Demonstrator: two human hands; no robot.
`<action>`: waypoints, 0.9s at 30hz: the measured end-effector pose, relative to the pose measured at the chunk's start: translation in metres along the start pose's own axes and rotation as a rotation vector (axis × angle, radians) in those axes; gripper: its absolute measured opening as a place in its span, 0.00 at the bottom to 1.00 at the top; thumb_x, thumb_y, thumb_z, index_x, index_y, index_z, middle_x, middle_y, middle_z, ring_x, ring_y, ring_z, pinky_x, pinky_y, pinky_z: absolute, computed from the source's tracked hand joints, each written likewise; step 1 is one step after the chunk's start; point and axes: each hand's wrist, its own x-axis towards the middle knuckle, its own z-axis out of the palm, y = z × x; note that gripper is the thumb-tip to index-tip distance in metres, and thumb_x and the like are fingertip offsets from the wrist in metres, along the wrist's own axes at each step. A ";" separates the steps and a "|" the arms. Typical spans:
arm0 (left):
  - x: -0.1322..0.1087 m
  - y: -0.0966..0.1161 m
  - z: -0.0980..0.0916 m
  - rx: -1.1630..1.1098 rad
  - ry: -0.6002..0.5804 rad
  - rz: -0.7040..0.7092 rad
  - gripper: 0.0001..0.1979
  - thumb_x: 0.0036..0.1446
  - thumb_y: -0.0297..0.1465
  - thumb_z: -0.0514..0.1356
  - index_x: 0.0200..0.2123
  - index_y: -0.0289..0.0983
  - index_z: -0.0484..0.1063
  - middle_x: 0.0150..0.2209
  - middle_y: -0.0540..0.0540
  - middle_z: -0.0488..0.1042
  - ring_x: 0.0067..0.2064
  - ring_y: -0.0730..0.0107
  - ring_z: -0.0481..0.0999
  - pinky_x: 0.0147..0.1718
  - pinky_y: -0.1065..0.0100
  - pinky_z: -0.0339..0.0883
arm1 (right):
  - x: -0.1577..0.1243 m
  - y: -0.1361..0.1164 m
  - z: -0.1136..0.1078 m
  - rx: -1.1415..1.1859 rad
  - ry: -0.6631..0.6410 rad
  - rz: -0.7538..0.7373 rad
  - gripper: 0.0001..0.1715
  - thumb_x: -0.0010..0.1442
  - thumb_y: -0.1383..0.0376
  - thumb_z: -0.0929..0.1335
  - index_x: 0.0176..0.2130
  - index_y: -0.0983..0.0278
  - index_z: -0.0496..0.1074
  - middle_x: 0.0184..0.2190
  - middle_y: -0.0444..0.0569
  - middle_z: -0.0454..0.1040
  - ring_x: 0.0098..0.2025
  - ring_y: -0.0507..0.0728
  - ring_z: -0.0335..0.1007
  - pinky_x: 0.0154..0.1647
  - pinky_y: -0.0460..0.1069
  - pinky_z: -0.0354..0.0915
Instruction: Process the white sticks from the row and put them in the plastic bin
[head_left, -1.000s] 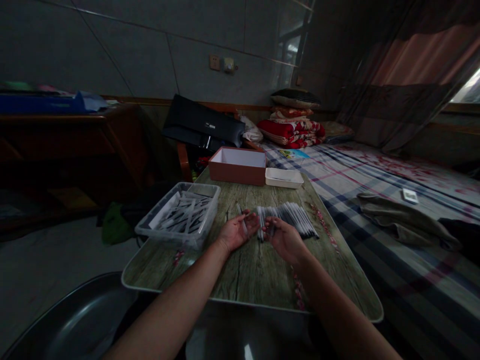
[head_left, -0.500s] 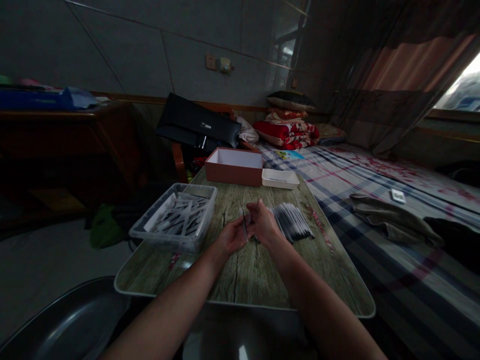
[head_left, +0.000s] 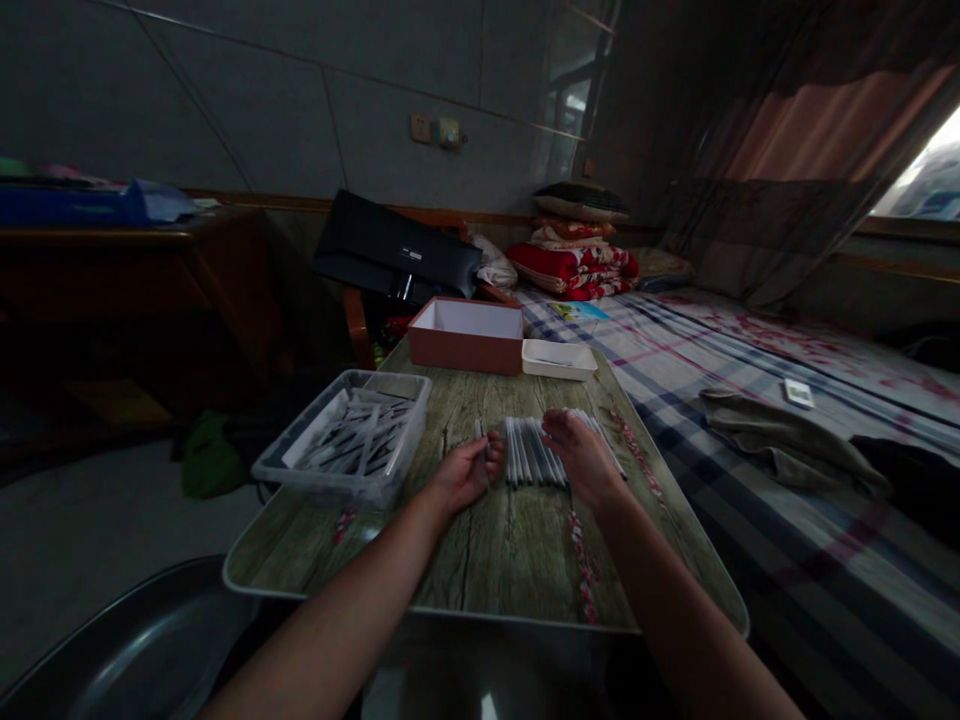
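My left hand is closed around a slim pen, which stands nearly upright out of the fist above the table. Just right of it lies a row of similar pens, side by side, pale with dark ends. My right hand is over the right part of this row, hiding some pens; its fingers reach out to the left, apart from my left hand, and I see nothing in them. A clear plastic tub with many loose pens stands left of my left hand.
At the table's far edge are a red-brown open box and a small white tray. A bed with a plaid sheet adjoins on the right. A large metal basin is at lower left.
My right hand has moved away from my left hand, to the right over the row of pens. More of the row shows. My left hand keeps the pen, and its fingers have curled.
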 end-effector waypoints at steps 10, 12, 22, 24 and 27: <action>-0.035 0.006 0.036 0.568 0.142 0.282 0.05 0.52 0.26 0.61 0.34 0.36 0.67 0.23 0.54 0.65 0.20 0.82 0.62 0.15 0.81 0.49 | -0.002 0.011 -0.030 -1.004 -0.223 -0.441 0.10 0.57 0.66 0.65 0.37 0.63 0.75 0.36 0.51 0.73 0.41 0.59 0.66 0.47 0.56 0.60; -0.054 0.019 0.052 0.688 0.154 0.332 0.06 0.52 0.26 0.60 0.35 0.36 0.68 0.24 0.54 0.65 0.20 0.81 0.62 0.15 0.81 0.49 | -0.010 0.013 -0.021 -1.240 -0.320 -0.524 0.13 0.58 0.69 0.63 0.39 0.64 0.76 0.41 0.53 0.73 0.45 0.61 0.63 0.50 0.56 0.57; -0.126 0.131 0.089 1.159 0.376 0.642 0.09 0.50 0.26 0.60 0.38 0.37 0.71 0.25 0.52 0.66 0.24 0.77 0.64 0.20 0.77 0.54 | -0.040 0.037 0.007 -1.763 -0.455 -0.506 0.18 0.61 0.66 0.65 0.51 0.59 0.74 0.50 0.55 0.69 0.50 0.65 0.60 0.49 0.57 0.55; -0.125 0.150 0.083 1.319 0.526 0.640 0.09 0.50 0.26 0.58 0.38 0.37 0.70 0.25 0.53 0.66 0.25 0.74 0.65 0.21 0.76 0.55 | -0.041 0.035 0.008 -1.796 -0.457 -0.483 0.17 0.61 0.66 0.65 0.50 0.60 0.74 0.50 0.56 0.69 0.50 0.65 0.60 0.49 0.57 0.55; -0.120 0.170 0.068 1.522 0.690 0.542 0.11 0.52 0.27 0.56 0.40 0.37 0.69 0.24 0.52 0.66 0.25 0.71 0.67 0.21 0.73 0.58 | -0.041 0.031 0.010 -1.826 -0.453 -0.451 0.18 0.60 0.67 0.65 0.50 0.61 0.73 0.50 0.56 0.69 0.51 0.64 0.60 0.50 0.56 0.55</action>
